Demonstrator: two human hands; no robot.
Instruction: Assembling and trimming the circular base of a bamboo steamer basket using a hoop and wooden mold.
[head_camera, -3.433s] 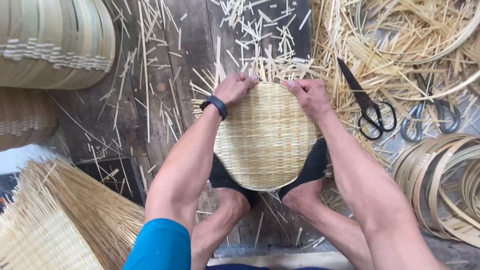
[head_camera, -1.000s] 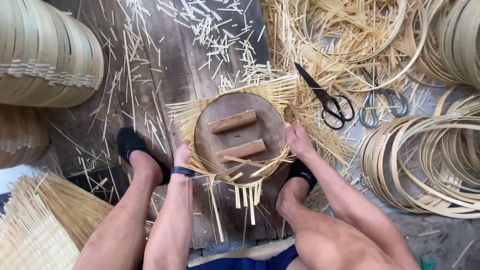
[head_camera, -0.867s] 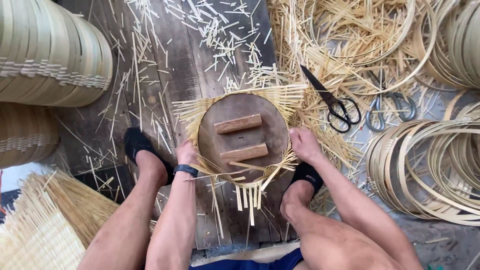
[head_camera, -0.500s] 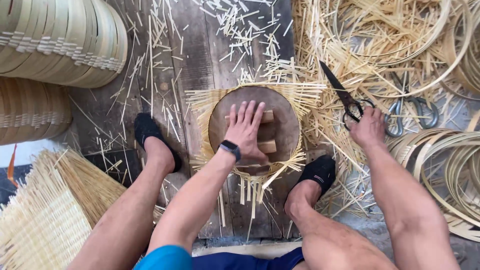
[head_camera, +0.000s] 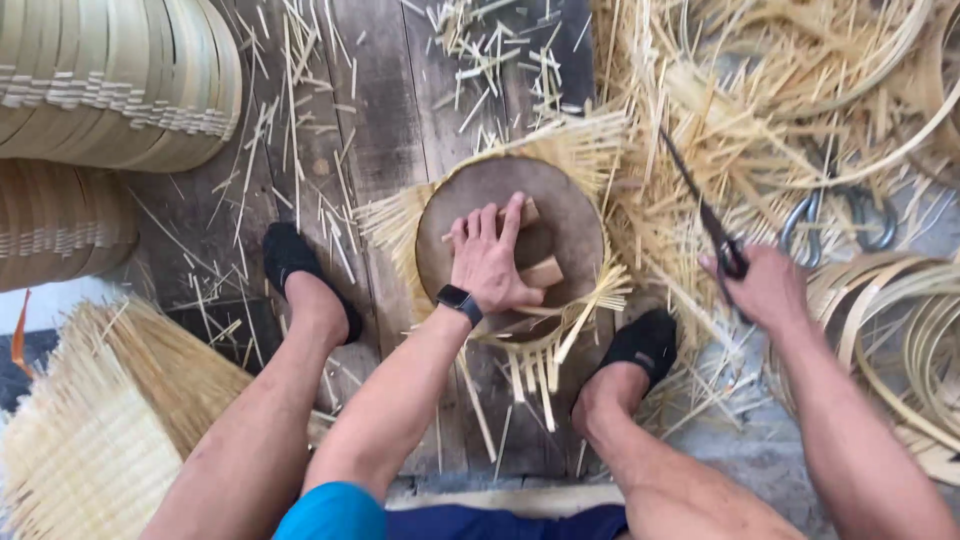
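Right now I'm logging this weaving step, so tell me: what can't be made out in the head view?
- The wooden blocks on the round wooden disc: mostly covered by the left hand.
- The woven mat: only its strip fringe shows; the disc hides its centre.
- The scissors: handles hidden inside the right hand and blurred.
- The stacked bamboo hoops: cut off by the top and left edges.

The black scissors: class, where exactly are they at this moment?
In the head view, the black scissors are held in the right hand, blades pointing up over loose bamboo strips, right of the round wooden disc.
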